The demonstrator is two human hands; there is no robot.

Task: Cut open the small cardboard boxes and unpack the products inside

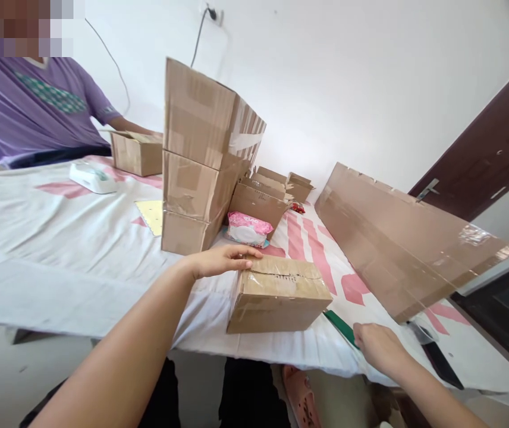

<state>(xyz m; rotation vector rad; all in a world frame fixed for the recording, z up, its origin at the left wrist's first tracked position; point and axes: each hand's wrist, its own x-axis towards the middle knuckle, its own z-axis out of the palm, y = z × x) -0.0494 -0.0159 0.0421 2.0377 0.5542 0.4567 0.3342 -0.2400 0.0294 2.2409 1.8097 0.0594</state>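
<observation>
A closed, taped cardboard box point(281, 303) sits near the front edge of the cloth-covered table. My left hand point(228, 260) lies on its top left edge, the fingers stretched out and the thumb on the top flap. To the right of the box, my right hand point(379, 346) has its fingers closed around the near end of a flat green strip point(341, 327), whose exact kind I cannot make out. The strip's far end lies close to the box's right corner.
Stacked cardboard boxes point(194, 172) stand left of centre, with a pink wipes pack point(249, 229) beside them. Open boxes point(261, 196) are behind. A large cardboard panel point(397, 238) stands at right, near a black strip point(444, 364). Across the table, a person in purple point(53, 113) reaches toward another box point(137, 153).
</observation>
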